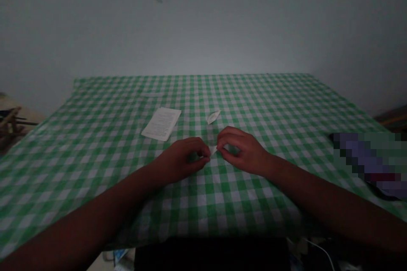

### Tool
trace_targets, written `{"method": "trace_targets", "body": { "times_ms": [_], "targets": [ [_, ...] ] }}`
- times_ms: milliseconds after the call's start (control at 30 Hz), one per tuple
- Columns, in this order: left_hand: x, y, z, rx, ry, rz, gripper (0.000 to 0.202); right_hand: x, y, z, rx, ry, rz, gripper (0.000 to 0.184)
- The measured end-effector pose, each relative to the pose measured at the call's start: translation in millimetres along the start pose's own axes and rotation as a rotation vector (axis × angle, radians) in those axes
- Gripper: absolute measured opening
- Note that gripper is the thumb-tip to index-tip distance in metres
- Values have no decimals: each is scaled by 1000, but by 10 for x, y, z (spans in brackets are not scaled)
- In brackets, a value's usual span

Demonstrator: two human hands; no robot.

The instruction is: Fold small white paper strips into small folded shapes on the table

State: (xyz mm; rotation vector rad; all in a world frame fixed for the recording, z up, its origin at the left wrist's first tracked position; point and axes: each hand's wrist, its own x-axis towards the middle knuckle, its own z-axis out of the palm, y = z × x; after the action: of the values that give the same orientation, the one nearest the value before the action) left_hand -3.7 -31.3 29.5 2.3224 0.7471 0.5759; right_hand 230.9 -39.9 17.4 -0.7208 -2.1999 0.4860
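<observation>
Over the near middle of the table, my left hand (187, 157) and my right hand (239, 149) face each other with fingertips almost together. Between them shows a small white piece of paper (214, 150), pinched from both sides by thumbs and fingers. Most of that paper is hidden by the fingers. Just beyond my hands lies a small folded paper (213, 117), pale and pointed at its ends. To the left of it, a stack of printed paper sheets (162, 123) rests flat on the cloth.
A green and white checked tablecloth (254, 97) covers the table. At the right edge lies a dark, flat object (365, 156), partly blurred out by large pixels. A plain wall (203, 29) stands behind the table. Below the near edge, a white cable (321, 250) hangs at the right.
</observation>
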Motion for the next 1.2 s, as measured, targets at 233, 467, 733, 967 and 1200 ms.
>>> {"method": "trace_targets", "body": {
  "times_ms": [233, 467, 733, 967, 1200],
  "targets": [
    [6, -26, 31, -28, 83, 8, 22, -5, -36, 10, 34, -11, -40, 14],
    [9, -16, -15, -130, 54, -100, 25, -29, -28, -1, 31, -17, -69, 16],
    [4, -58, -54, -106, 16, -198, 30, -46, -18, -20, -24, -62, -128, 18],
    [19, -71, -25, -207, 89, -196, 30, -38, -63, 42, 83, 83, 67, 35],
    [-2, -92, 81, -266, 184, -163, 37, -75, -7, 197, 342, 115, 299, 42]
  ]
}}
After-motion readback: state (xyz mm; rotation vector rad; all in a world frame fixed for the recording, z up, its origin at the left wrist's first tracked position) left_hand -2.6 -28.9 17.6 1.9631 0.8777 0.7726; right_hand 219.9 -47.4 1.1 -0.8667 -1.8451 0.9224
